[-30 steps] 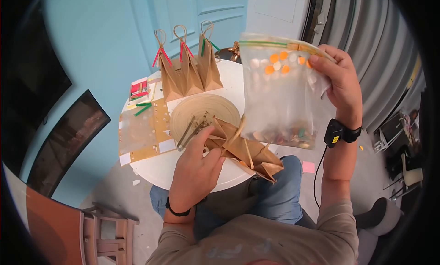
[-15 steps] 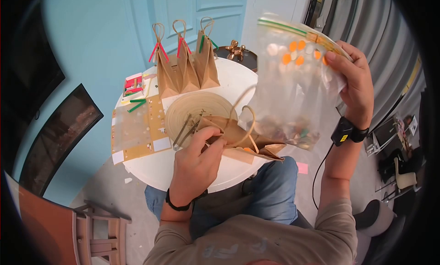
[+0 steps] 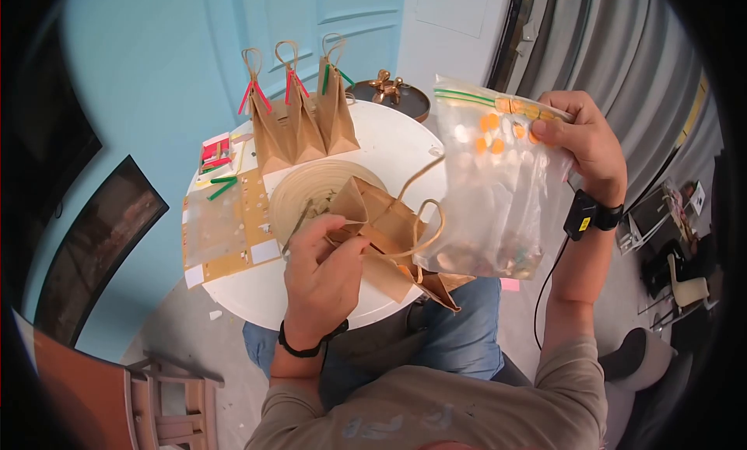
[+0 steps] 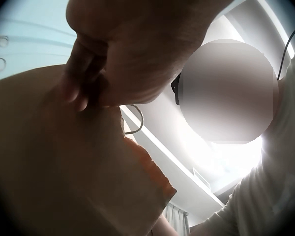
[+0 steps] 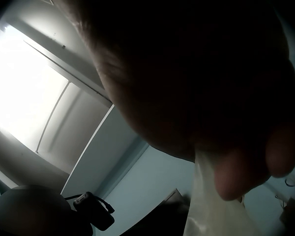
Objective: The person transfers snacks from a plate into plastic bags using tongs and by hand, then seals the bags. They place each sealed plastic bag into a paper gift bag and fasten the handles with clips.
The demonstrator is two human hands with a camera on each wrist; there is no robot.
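Note:
My left hand (image 3: 323, 275) pinches the rim of a brown paper bag (image 3: 393, 228) that leans over the table's front edge, its mouth and loop handles showing. In the left wrist view the fingers (image 4: 78, 83) bend over the edge of the paper bag (image 4: 83, 167). Up to the right, my right hand (image 3: 587, 147) grips the top corner of a clear zip bag (image 3: 494, 193), thumb in front. Orange and white round pieces show near its green seal, and small mixed pieces lie along its bottom. The zip bag's lower corner overlaps the paper bag's handle in the head view.
Three upright paper bags (image 3: 299, 135) with red and green strips stand at the back of the white round table (image 3: 397, 135). A round woven mat (image 3: 292, 193) carries metal tongs (image 3: 298, 224). Left of it are a patterned sheet (image 3: 249, 209), green strips (image 3: 223, 188) and a small box (image 3: 218, 154).
The zip bag first rose to the right, then came down again beside the paper bag. My left hand stays on the paper bag's rim, and the bag's mouth now faces up more.

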